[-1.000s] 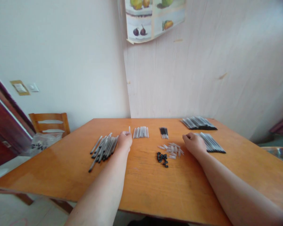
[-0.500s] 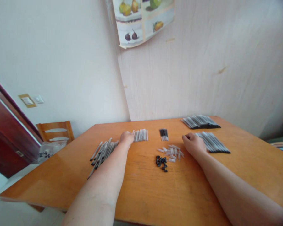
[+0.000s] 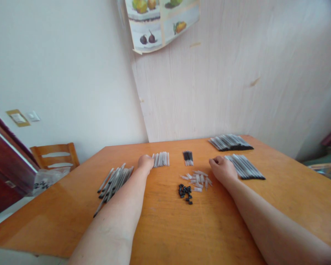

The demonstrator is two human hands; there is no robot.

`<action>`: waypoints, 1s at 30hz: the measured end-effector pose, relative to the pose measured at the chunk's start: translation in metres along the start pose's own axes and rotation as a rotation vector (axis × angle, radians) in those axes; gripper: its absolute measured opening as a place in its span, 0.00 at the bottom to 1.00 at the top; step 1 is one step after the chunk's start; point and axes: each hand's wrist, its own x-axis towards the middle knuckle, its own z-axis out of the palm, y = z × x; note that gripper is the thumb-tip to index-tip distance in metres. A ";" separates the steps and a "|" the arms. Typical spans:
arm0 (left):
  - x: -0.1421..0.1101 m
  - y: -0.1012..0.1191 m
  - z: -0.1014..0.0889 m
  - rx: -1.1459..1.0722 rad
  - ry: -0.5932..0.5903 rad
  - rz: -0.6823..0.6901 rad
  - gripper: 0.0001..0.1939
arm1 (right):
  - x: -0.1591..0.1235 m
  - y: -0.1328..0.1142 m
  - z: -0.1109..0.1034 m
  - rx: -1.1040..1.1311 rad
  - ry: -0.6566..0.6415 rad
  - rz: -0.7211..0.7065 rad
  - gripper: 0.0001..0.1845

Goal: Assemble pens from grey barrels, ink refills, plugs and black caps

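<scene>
My left hand (image 3: 145,162) rests curled at the left end of a row of thin white tubes (image 3: 161,159). Its fingertips are hidden behind the hand, so whatever they grip does not show. On the table, my right hand (image 3: 223,170) is closed in a loose fist, with nothing visible in it. It lies against the left end of a row of clear pens with black ends (image 3: 245,167). Between the hands are a small bundle of black-and-clear refills (image 3: 188,158), a scatter of small translucent tips (image 3: 198,179) and a heap of short black caps (image 3: 185,193).
Grey barrels with black ends (image 3: 114,184) lie in a loose pile beside my left forearm. A second row of pens (image 3: 231,142) is at the back right of the wooden table (image 3: 165,228). A chair (image 3: 56,156) with a plastic bag (image 3: 48,180) stands left.
The view has turned slightly to the right, so everything sits further left in it. Both hands keep their places beside the rows; nothing on the table has visibly moved.
</scene>
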 end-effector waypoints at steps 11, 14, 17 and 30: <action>-0.005 -0.003 -0.002 -0.043 -0.002 0.034 0.08 | 0.000 0.002 0.001 0.002 0.004 -0.025 0.23; -0.006 -0.005 -0.004 -0.062 0.007 0.049 0.08 | 0.001 0.001 0.001 -0.004 0.002 -0.020 0.23; -0.008 -0.006 -0.008 -0.091 0.026 0.059 0.09 | 0.001 0.002 0.001 -0.008 0.000 -0.015 0.23; -0.028 -0.051 -0.073 -0.133 0.085 0.071 0.06 | 0.001 0.003 -0.001 -0.032 -0.009 -0.024 0.24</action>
